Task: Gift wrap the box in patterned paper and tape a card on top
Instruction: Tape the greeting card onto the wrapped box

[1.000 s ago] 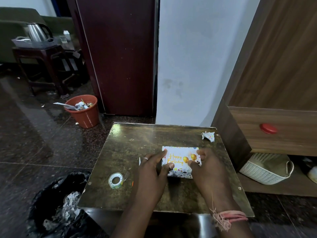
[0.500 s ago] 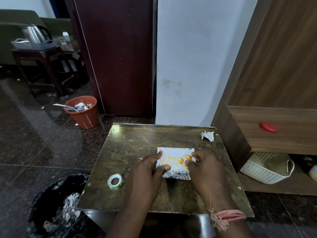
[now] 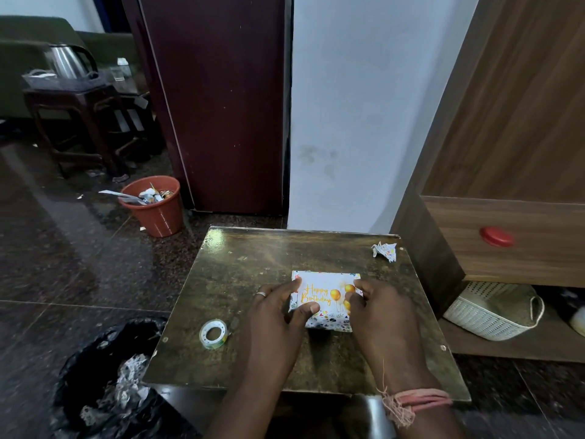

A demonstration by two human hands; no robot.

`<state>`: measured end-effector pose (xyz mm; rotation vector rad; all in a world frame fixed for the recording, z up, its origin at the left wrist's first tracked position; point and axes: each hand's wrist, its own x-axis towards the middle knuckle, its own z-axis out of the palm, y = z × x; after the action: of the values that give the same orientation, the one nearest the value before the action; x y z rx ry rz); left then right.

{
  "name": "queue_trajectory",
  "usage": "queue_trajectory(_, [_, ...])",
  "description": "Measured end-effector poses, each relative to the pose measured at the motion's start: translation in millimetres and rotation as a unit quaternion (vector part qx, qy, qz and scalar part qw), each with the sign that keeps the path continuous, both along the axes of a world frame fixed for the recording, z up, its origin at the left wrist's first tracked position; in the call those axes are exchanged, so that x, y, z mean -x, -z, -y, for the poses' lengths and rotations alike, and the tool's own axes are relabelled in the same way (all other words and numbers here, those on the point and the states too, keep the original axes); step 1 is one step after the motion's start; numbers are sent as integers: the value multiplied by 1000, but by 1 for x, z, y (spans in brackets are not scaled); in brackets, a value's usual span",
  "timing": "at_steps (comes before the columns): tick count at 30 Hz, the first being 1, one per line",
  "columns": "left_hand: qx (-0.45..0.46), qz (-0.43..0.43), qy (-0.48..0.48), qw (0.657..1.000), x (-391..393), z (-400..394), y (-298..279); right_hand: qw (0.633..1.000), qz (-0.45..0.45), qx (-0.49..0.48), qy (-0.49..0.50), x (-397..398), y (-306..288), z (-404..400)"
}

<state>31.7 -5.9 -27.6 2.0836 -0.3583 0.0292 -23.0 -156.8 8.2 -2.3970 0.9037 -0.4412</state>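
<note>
Home: sofa (image 3: 28,36), kettle (image 3: 68,61), wardrobe (image 3: 512,122)

left hand (image 3: 278,312): fingers extended forward, thumb out, ring worn
right hand (image 3: 376,307): fingers curled inward, thread band at wrist

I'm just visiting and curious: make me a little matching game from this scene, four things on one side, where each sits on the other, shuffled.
Things:
1. tape roll
2. birthday card
3. crumpled paper scrap
4. orange bin

Places:
A. far right corner of the table
B. on the floor beside the dark door
C. between the left hand and right hand, on the wrapped box
D. on the table, left of the left hand

Pairs: 1-D, 2-C, 3-A, 4-B
</note>
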Motion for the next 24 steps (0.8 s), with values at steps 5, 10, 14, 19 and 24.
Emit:
queue_trajectory(5, [-6,-8,-1,1000,3,-1,-5,1000,-10,16,0,-2,0,-3])
queue_trajectory(10, [-24,-3,-5,1000,3,-2,-4,1000,-17,24,3,-2,-1,-8])
queue_trajectory(14, [-23,-16,-8,1000,1,-1,-2,995,-36,90,-9,0,-3,-15])
queue_trajectory(19, [-53,-1,-2,999,0,-1,2,991,-82,105,-30,0,-11,-17])
queue_trajectory(24, [-65,16,19,998,0,-6,4,994,-37,105,-13,-1,-6,-18])
